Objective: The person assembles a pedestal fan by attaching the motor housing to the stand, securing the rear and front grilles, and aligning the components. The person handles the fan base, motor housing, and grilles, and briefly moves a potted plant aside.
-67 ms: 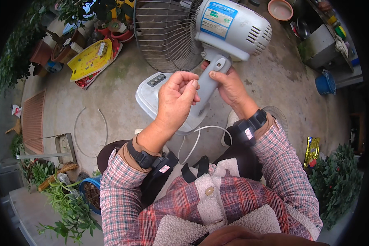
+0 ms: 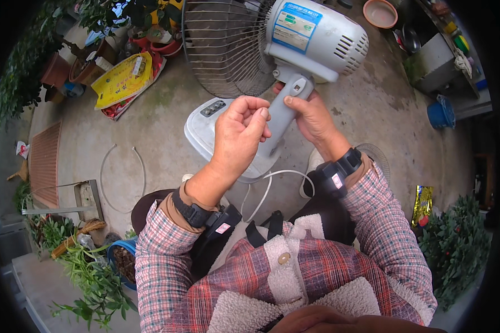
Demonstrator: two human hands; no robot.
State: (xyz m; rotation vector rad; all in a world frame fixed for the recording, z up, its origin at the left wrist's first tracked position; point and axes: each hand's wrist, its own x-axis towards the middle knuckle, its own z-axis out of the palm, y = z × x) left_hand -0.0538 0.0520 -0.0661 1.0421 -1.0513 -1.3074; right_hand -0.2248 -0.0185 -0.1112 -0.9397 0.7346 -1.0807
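Observation:
A white electric fan (image 2: 316,41) stands in front of me, its motor housing toward the right and its wire guard (image 2: 225,50) toward the left. My right hand (image 2: 315,117) grips the grey neck (image 2: 283,119) just under the motor, thumb on the near side. My left hand (image 2: 241,129) is closed in a pinch just left of the neck, over the base. Whether anything small is between its fingers is hidden. The pale fan base (image 2: 203,130) with a row of dark controls rests below, partly behind my left hand. A white cord (image 2: 261,197) runs from it toward my legs.
A loose ring-shaped strip (image 2: 144,177) lies on the concrete at left, and another wire fan guard (image 2: 375,158) lies beside my right forearm. Potted plants and a yellow bag (image 2: 122,80) stand at far left. A blue bucket (image 2: 440,114) is at right.

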